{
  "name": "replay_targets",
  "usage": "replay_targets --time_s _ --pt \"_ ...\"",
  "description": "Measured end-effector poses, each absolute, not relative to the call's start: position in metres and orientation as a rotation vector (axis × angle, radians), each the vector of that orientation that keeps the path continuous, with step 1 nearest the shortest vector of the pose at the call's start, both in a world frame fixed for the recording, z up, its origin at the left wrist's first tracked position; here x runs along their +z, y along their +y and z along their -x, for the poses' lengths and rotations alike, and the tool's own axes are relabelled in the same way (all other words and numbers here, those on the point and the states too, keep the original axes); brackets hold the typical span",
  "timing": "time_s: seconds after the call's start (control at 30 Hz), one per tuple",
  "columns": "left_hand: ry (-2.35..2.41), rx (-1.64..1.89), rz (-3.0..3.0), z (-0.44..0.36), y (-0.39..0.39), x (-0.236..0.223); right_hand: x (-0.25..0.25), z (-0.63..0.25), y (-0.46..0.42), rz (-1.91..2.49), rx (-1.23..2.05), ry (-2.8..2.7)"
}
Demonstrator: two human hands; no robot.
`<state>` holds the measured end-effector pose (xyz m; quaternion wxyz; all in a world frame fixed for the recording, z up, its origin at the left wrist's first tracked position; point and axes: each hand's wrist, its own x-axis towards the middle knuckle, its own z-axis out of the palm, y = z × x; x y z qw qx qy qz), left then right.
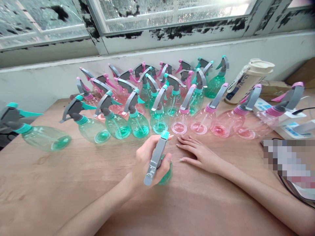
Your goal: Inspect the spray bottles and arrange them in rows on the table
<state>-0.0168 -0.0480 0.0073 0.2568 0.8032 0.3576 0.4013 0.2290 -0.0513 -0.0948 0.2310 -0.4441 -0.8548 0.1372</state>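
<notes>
My left hand (150, 160) is wrapped round the neck of a green spray bottle (166, 175) near the middle of the table. Its grey trigger head with a teal nozzle tip points away from me, and my hand hides most of the neck and trigger. Flat on the wood to the right lies my right hand (197, 152), its fingers a little spread and holding nothing. Just beyond its fingertips stands a pink spray bottle (180, 123). Another green spray bottle (159, 121) stands straight ahead of my left hand.
Several green and pink spray bottles fill rows along the back, with one green bottle (46, 136) at far left. A cream tumbler (252, 78) stands at the back right. White power strips (285, 114) with cables and a partly blurred object (292, 167) lie along the right side.
</notes>
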Motion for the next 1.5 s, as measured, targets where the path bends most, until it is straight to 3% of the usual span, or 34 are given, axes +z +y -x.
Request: replay_targets --time_s 1.5 --pt "0.878 1.204 -2.221 0.016 -0.047 -0.004 -0.099 -0.231 -0.05 1.224 0.363 -2.399"
